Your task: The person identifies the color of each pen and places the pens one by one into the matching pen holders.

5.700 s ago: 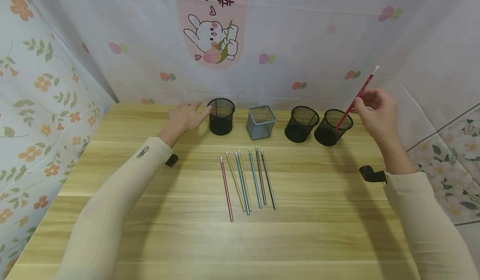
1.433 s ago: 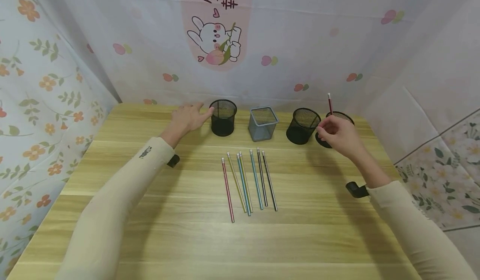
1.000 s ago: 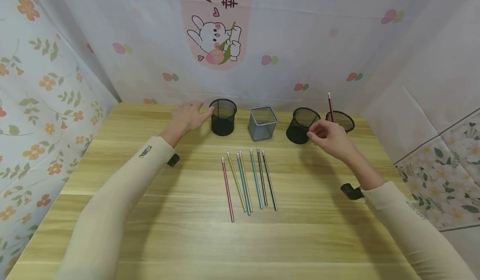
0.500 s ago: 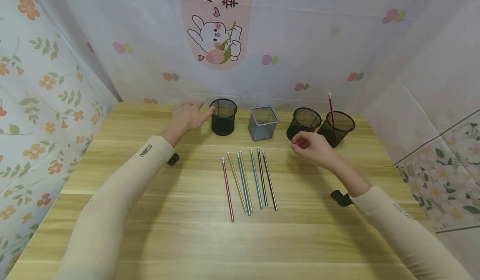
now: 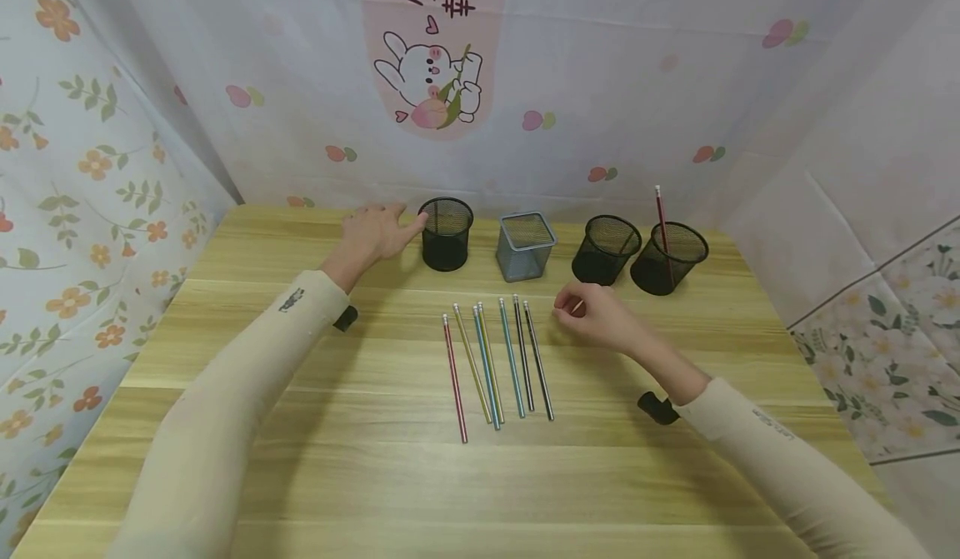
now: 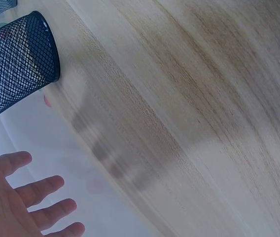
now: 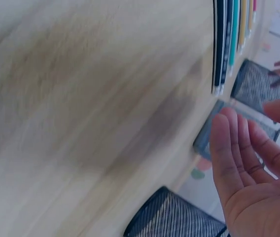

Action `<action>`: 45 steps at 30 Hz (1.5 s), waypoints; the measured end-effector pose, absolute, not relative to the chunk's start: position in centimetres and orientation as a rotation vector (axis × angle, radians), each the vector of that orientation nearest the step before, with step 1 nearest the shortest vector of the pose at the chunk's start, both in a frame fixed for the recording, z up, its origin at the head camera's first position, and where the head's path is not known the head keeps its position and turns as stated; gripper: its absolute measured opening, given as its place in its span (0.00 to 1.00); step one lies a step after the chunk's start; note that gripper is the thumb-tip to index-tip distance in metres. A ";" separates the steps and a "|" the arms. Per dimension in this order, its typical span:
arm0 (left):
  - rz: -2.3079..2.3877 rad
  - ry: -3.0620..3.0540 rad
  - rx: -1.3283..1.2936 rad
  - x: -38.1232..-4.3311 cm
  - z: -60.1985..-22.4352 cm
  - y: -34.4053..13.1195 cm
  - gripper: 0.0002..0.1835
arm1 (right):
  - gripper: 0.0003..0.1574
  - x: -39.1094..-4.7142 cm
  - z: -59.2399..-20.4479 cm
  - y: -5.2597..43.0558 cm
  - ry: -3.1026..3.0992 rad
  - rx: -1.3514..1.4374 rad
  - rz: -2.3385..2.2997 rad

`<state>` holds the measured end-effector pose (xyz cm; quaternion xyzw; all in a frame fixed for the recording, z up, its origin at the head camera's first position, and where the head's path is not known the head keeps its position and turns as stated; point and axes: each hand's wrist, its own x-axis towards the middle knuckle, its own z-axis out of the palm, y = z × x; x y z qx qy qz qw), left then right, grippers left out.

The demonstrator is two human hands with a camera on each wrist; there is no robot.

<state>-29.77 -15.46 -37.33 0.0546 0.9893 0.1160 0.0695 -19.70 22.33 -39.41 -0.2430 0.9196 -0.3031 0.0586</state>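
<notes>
In the head view my left hand (image 5: pixel 375 234) has its fingers spread, thumb right at a round black mesh pen cup (image 5: pixel 446 238); the left wrist view shows its fingers (image 6: pixel 46 190) straight and holding nothing. My right hand (image 5: pixel 600 317), fingers relaxed and bent with nothing in them, hovers just right of a row of pencils. Nearest to it lies a black pencil (image 5: pixel 538 359), then another black one (image 5: pixel 523 355), a blue one (image 5: pixel 512 359) and several more in gold, blue and red. A red pencil (image 5: pixel 661 209) leans inside the rightmost black mesh cup (image 5: pixel 652 276).
Between the black cups stands a square grey mesh cup (image 5: pixel 525 259). Another round black mesh cup (image 5: pixel 596 263) is beside the rightmost one. All stand along the back of the wooden table (image 5: pixel 480 492), before a printed cloth (image 5: pixel 600 67).
My right hand let go of the red pencil, which now leans in the rightmost cup. The hand moved left and nearer, towards the pencils. My left hand stays beside its cup.
</notes>
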 end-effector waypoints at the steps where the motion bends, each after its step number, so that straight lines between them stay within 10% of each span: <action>1: 0.349 2.979 0.166 -29.8 -37.3 -15.5 0.48 | 0.03 -19.7 -39.6 22.2 2.783 -0.739 -0.924; 45: 0.344 2.974 0.174 -29.8 -37.5 -15.6 0.51 | 0.09 -19.5 -41.0 17.6 2.824 -0.502 -0.806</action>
